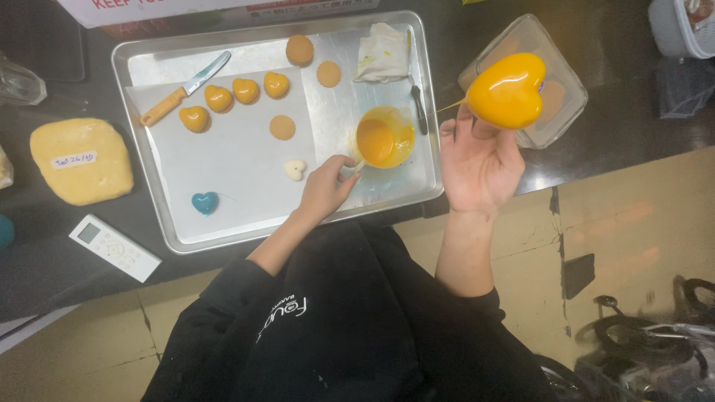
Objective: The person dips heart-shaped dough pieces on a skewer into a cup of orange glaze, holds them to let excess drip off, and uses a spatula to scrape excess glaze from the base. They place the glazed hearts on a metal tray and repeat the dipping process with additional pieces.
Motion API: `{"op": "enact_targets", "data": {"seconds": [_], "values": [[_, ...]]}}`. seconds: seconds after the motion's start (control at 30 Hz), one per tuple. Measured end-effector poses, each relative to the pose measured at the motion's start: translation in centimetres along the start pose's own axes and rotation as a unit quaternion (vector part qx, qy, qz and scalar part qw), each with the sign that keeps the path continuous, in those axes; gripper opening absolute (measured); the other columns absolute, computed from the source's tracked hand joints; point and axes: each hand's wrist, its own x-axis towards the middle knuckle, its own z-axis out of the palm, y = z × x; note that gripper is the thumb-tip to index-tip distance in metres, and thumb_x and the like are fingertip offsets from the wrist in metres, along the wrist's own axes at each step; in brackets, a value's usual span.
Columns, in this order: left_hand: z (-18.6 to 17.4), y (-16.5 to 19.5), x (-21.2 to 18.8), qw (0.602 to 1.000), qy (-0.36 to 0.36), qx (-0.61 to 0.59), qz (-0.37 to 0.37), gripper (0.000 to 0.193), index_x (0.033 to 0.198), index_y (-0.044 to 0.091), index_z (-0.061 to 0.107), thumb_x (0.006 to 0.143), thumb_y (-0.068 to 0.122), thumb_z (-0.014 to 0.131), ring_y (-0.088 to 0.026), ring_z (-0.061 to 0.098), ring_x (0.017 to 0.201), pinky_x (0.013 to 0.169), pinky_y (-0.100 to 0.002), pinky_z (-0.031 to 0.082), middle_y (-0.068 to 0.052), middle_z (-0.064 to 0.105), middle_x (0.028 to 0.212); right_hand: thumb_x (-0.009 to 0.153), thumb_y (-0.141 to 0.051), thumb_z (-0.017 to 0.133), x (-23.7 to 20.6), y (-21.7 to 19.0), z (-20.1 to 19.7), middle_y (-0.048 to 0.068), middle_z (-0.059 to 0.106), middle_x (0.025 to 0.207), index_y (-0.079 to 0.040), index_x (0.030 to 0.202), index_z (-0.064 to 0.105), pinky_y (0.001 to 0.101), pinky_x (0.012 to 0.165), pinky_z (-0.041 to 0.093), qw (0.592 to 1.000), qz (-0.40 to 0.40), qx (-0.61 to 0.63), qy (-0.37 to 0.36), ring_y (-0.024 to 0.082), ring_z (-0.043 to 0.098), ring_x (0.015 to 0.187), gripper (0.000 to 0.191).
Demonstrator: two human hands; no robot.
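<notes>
The right hand [480, 167] is raised palm up just past the right edge of the tray [149, 56], fingers closed lightly under a glossy orange heart [508, 89], which it holds on the fingertips above a clear square container [564, 67] on the dark counter [625, 112]. A thin thread of glaze trails from the heart's left side toward the tray.

The left hand [326, 187] rests on the tray near its front edge, fingers pinched on the handle of a small cup [383, 138] of orange glaze that stands in the tray's right half.

A paper sheet [231, 164] covers the tray's left part. On it, toward the back, four small orange hearts [234, 97] lie in a curved row; a round biscuit [282, 127] lies below them, a small white heart [295, 170] sits just left of the left hand, and a blue heart [205, 202] lies near the sheet's front edge. A knife [186, 88] with an orange handle lies at the tray's back left corner. Two more biscuits [300, 50] lie on bare metal near the back edge, a stained cloth [382, 53] sits in the back right corner, and a dark tool [419, 108] lies beside the cup.

Left of the tray on the counter lie a wrapped yellow slab [82, 160] with a label and a white remote [115, 248].
</notes>
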Motion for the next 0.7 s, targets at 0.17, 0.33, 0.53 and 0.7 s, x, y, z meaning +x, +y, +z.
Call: {"op": "enact_targets", "data": {"seconds": [0.17, 0.33, 0.53, 0.7], "values": [[0.0, 0.03, -0.02, 1.0, 0.003, -0.002, 0.004, 0.028, 0.111, 0.007, 0.063, 0.089, 0.021, 0.073, -0.026, 0.069, 0.076, 0.068, -0.038, 0.054, -0.011, 0.07, 0.105, 0.111, -0.026, 0.049, 0.02, -0.05, -0.09, -0.001, 0.067, 0.132, -0.016, 0.137, 0.061, 0.0377, 0.11, 0.041, 1.0, 0.002, 0.003, 0.006, 0.015, 0.053, 0.131, 0.031], [0.03, -0.02, 0.02, 1.0, 0.002, -0.007, 0.003, 0.028, 0.111, 0.007, 0.063, 0.089, 0.021, 0.073, -0.025, 0.069, 0.076, 0.068, -0.038, 0.054, -0.01, 0.07, 0.106, 0.112, -0.026, 0.049, 0.04, -0.02, -0.17, -0.001, 0.067, 0.132, -0.016, 0.138, 0.061, 0.0377, 0.11, 0.041, 1.0, 0.002, 0.002, 0.005, 0.015, 0.053, 0.132, 0.031], [0.07, -0.1, 0.04, 1.0, 0.001, 0.004, -0.005, 0.028, 0.111, 0.007, 0.063, 0.089, 0.021, 0.073, -0.026, 0.069, 0.075, 0.068, -0.039, 0.053, -0.011, 0.069, 0.101, 0.113, -0.027, 0.048, -0.05, 0.02, -0.22, -0.001, 0.067, 0.133, -0.015, 0.139, 0.061, 0.0367, 0.105, 0.041, 1.0, 0.003, 0.003, -0.011, 0.016, 0.053, 0.134, 0.031], [-0.01, 0.05, 0.18, 1.0, -0.001, 0.002, -0.014, 0.028, 0.111, 0.007, 0.063, 0.089, 0.022, 0.074, -0.026, 0.069, 0.075, 0.068, -0.039, 0.053, -0.012, 0.069, 0.098, 0.113, -0.027, 0.048, 0.02, -0.01, -0.24, 0.0, 0.066, 0.134, -0.016, 0.14, 0.061, 0.038, 0.11, 0.042, 1.0, 0.004, -0.003, -0.008, 0.016, 0.052, 0.134, 0.032]]}}
